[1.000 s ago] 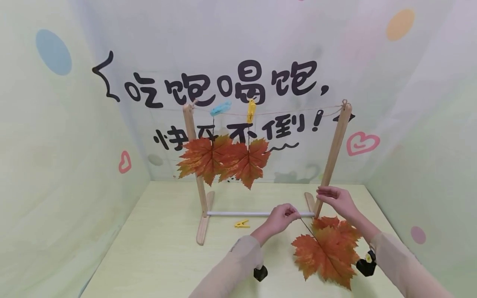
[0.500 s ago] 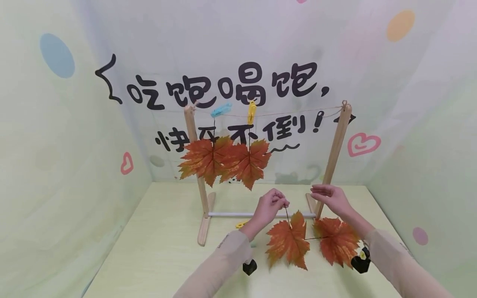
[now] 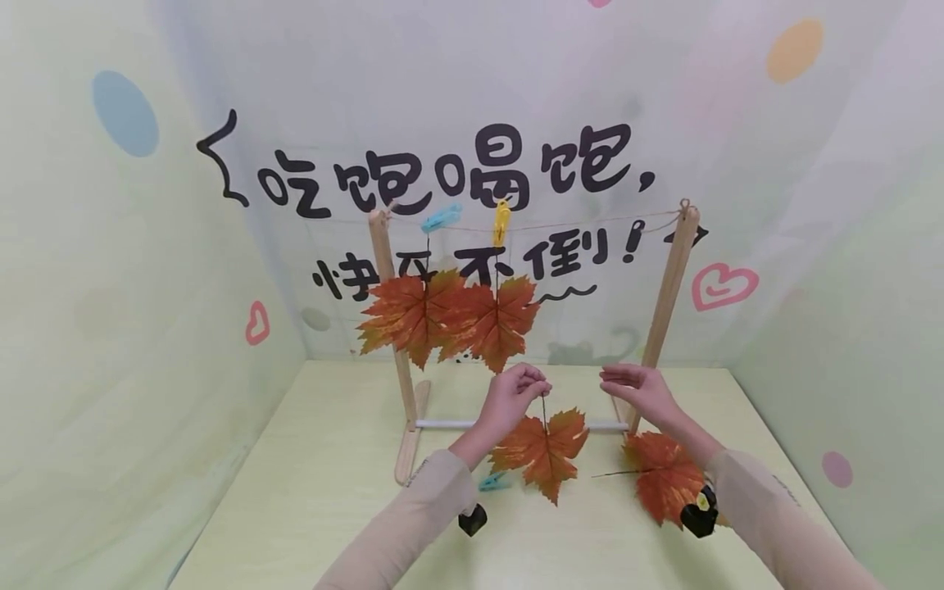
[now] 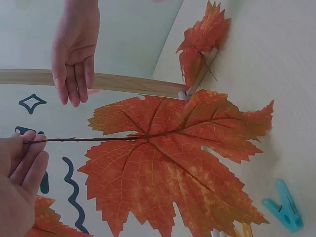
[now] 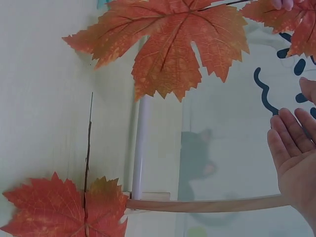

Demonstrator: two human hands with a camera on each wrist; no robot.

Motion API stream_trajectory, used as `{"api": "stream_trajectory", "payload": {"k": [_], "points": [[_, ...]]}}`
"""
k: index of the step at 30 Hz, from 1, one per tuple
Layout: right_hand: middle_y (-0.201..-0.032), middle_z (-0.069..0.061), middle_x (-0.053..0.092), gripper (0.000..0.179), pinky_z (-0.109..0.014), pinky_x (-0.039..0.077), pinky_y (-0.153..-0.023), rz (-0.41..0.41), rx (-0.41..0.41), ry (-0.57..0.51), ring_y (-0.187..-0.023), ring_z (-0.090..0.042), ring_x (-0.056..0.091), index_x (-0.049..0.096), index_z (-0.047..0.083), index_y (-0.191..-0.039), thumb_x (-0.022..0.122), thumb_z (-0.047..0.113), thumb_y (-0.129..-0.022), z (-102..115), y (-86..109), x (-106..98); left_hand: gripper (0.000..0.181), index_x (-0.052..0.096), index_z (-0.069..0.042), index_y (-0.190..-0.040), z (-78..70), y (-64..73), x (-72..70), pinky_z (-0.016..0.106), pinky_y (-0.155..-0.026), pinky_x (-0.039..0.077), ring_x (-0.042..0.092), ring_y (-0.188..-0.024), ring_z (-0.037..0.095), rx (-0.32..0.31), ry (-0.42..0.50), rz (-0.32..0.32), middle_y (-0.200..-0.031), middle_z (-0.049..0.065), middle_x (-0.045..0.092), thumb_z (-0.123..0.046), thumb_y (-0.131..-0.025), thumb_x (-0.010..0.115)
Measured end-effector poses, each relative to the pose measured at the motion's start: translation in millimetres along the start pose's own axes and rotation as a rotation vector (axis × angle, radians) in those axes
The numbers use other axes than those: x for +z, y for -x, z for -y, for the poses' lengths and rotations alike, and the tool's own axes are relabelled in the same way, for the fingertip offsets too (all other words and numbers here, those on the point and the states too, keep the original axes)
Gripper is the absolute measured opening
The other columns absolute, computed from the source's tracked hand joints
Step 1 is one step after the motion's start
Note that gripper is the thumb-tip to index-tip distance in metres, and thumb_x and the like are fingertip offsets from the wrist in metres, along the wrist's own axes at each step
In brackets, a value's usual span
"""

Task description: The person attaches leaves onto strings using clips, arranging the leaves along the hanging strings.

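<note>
By its thin dark stem, my left hand (image 3: pixel 510 403) pinches an orange-red maple leaf (image 3: pixel 547 449), which hangs blade-down above the table. The left wrist view shows the stem (image 4: pixel 84 139) between thumb and fingertips. My right hand (image 3: pixel 643 395) is held to the right of it with fingers extended, touching nothing. Below the right forearm a second maple leaf (image 3: pixel 662 474) lies on the table, stem pointing left. Two more leaves hang from a string (image 3: pixel 590 221): one under a blue clothespin (image 3: pixel 442 218), the other (image 3: pixel 498 324) under a yellow clothespin (image 3: pixel 501 223).
The string is tied between two wooden posts (image 3: pixel 666 299) joined low down by a white rod (image 3: pixel 446 424). A loose blue clothespin (image 3: pixel 492 482) lies on the table beside the left forearm. A printed cloth backdrop surrounds the table.
My left hand has lifted its leaf off the other one and carried it left and up, toward the stand. My right hand has shifted slightly left, and the loose blue clothespin has come into view.
</note>
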State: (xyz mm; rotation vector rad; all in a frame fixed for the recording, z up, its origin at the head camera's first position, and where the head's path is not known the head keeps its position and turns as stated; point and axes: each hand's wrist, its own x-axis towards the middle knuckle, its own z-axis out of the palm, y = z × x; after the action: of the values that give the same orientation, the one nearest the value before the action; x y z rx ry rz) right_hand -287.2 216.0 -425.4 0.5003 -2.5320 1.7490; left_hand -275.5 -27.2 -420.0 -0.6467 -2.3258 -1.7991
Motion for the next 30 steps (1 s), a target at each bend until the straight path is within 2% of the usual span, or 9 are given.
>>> {"api": "stream_trajectory", "payload": {"k": [2,7,10,14,16,18,25,28,30], "points": [[-0.112,-0.026,0.058,0.039,-0.013,0.046,-0.077,0.005,0.002,-0.003,-0.089,0.001,0.059,0.054,-0.010,-0.117,0.063,0.012,-0.086,0.8,-1.0,4.6,0.010,0.061,0.003,-0.091,-2.3,0.2,-5.2,0.024,-0.074,0.052,0.066,-0.080,0.024,0.005,0.011,-0.010,-0.087,0.016,0.068,-0.006,-0.087,0.058],[-0.111,-0.027,0.058,0.040,-0.015,0.047,-0.078,0.021,0.007,-0.035,-0.089,-0.002,0.061,0.054,-0.012,-0.116,0.063,0.011,-0.085,-0.2,-4.6,17.8,0.012,0.063,0.007,-0.093,-25.8,8.1,-21.6,0.030,-0.073,0.053,0.065,-0.081,0.030,0.013,-0.014,-0.029,-0.087,0.021,0.067,-0.001,-0.087,0.057],[-0.111,-0.026,0.059,0.040,-0.017,0.047,-0.078,0.029,0.018,-0.038,-0.092,-0.009,0.062,0.055,-0.011,-0.116,0.064,0.011,-0.084,-2.3,-6.0,26.5,0.016,0.065,0.004,-0.097,-26.6,11.8,-30.9,0.029,-0.073,0.053,0.066,-0.081,0.024,0.022,-0.059,-0.041,-0.088,0.017,0.068,-0.006,-0.087,0.058],[-0.111,-0.025,0.060,0.040,-0.019,0.049,-0.078,0.053,0.028,-0.030,-0.099,-0.027,0.060,0.054,-0.010,-0.117,0.063,0.011,-0.085,-2.1,-5.0,37.7,0.019,0.067,0.000,-0.099,-9.3,11.9,-40.9,0.024,-0.071,0.053,0.066,-0.078,0.017,0.058,-0.098,-0.074,-0.087,0.011,0.069,-0.013,-0.086,0.060],[-0.112,-0.025,0.059,0.039,-0.020,0.049,-0.078,0.062,0.022,-0.035,-0.101,-0.032,0.059,0.054,-0.010,-0.117,0.063,0.010,-0.085,-3.2,-4.8,43.0,0.018,0.068,0.001,-0.098,-10.9,13.7,-44.7,0.025,-0.071,0.053,0.067,-0.078,0.020,0.051,-0.106,-0.093,-0.087,0.013,0.069,-0.011,-0.085,0.061],[-0.111,-0.024,0.060,0.040,-0.020,0.049,-0.078,0.068,0.017,-0.032,-0.100,-0.032,0.059,0.054,-0.010,-0.117,0.064,0.011,-0.084,-5.5,-4.4,48.0,0.018,0.068,0.002,-0.097,-9.3,14.7,-47.4,0.023,-0.069,0.053,0.067,-0.077,0.020,0.058,-0.119,-0.110,-0.086,0.013,0.069,-0.010,-0.085,0.062],[-0.108,-0.020,0.063,0.038,-0.022,0.051,-0.077,0.072,0.035,-0.007,-0.095,-0.022,0.063,0.059,-0.006,-0.114,0.067,0.015,-0.083,-13.0,-2.6,65.5,0.015,0.066,0.009,-0.095,-38.5,27.1,-56.0,0.031,-0.069,0.054,0.066,-0.077,0.032,0.063,-0.110,-0.134,-0.086,0.022,0.067,0.002,-0.083,0.061],[-0.109,-0.021,0.062,0.037,-0.026,0.050,-0.079,0.098,0.035,-0.046,-0.097,-0.024,0.062,0.058,-0.007,-0.114,0.066,0.012,-0.083,-16.3,-2.3,73.5,0.016,0.065,0.009,-0.096,-38.1,28.9,-60.2,0.030,-0.068,0.054,0.065,-0.078,0.033,0.062,-0.105,-0.136,-0.087,0.022,0.067,0.002,-0.083,0.061],[-0.109,-0.021,0.062,0.037,-0.027,0.050,-0.080,0.116,0.030,-0.063,-0.098,-0.027,0.061,0.057,-0.008,-0.114,0.066,0.011,-0.083,-19.7,-3.1,79.1,0.017,0.066,0.008,-0.097,-30.2,27.8,-63.3,0.029,-0.068,0.054,0.066,-0.078,0.031,0.045,-0.097,-0.138,-0.088,0.020,0.068,0.000,-0.083,0.062]]}}
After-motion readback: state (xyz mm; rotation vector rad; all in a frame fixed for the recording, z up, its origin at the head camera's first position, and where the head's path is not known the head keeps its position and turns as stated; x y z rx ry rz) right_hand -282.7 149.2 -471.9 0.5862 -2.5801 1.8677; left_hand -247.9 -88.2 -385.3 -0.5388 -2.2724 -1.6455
